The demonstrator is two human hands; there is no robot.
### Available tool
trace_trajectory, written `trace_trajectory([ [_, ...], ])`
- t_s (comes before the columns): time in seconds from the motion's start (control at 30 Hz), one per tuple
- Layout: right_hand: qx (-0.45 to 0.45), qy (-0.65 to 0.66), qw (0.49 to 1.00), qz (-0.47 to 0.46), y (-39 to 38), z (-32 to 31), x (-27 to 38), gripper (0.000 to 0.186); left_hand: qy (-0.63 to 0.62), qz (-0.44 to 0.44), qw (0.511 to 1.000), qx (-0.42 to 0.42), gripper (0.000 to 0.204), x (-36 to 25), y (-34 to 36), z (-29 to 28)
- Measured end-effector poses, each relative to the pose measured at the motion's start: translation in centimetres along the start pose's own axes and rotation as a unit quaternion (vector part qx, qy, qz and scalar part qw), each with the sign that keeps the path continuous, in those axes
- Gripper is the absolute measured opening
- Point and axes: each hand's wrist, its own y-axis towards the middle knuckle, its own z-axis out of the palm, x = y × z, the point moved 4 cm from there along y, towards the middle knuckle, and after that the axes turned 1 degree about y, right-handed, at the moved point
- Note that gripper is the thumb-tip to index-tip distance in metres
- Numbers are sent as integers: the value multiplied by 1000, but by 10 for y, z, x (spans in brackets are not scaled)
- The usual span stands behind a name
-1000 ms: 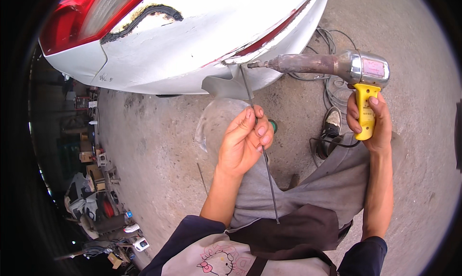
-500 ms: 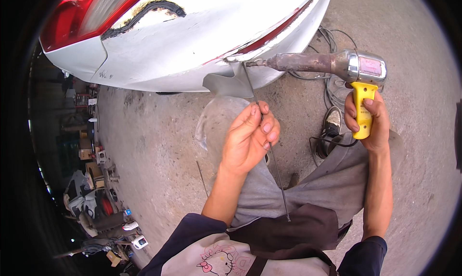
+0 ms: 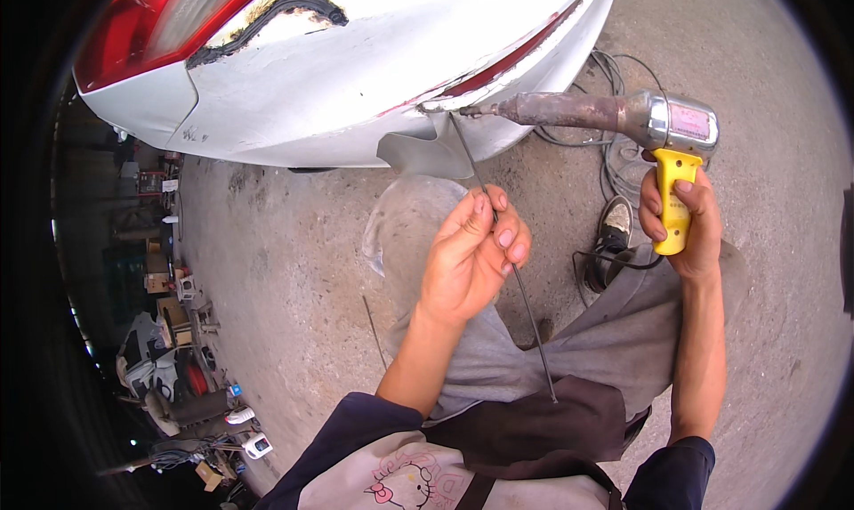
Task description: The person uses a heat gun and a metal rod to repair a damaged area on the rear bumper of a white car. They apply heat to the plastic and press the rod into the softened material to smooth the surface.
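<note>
My right hand (image 3: 683,209) grips the yellow handle of a hot-air gun (image 3: 673,123) with a long, scorched metal barrel. Its nozzle points left at the torn lower edge of a white car bumper (image 3: 356,92). Between its fingertips my left hand (image 3: 471,256) pinches a thin dark plastic welding rod (image 3: 534,327). The rod's upper end meets the bumper edge close to the nozzle tip, and its lower end hangs over my lap. A grey curved flap (image 3: 427,157) juts down from the bumper beside the rod. Whether the rod is melting there is too small to tell.
A dark rough seam (image 3: 276,20) runs across the bumper near the red tail light (image 3: 133,38). A grey cable (image 3: 614,158) lies coiled on the concrete floor (image 3: 285,270) behind the gun. Another thin rod (image 3: 374,332) lies left of my leg. Boxes and tools (image 3: 178,359) clutter the far left.
My left hand has shifted slightly right, and the rod's lower end has swung right with it. The hot-air gun has moved a little to the right, its nozzle still near the bumper edge.
</note>
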Motion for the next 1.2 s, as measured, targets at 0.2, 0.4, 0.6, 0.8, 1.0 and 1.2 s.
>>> trace_trajectory([
  [0.2, -5, -10, 1000, 1, 0, 0, -1, 46, 7, 4, 1000, -2, 20, -2, 0, -1],
  [0.4, -16, -26, 1000, 1, -1, 2, 0, 45, 4, -7, 1000, 24, 23, -2, 1, -6],
  [0.6, -22, -41, 999, -2, -1, 3, -1, 43, 5, -11, 1000, 21, 23, -2, 2, -4],
  [0.8, -18, -49, 999, -6, -1, 2, -2, 41, 1, -12, 1000, 22, 23, -1, 3, -4],
  [1.0, -48, -109, 993, -13, 0, -4, -7, 34, 1, -6, 1000, 4, 22, -1, 2, -3],
  [1.2, -126, -230, 964, -39, -1, -12, -13, 30, 2, -5, 1000, 2, 22, 0, 4, -3],
])
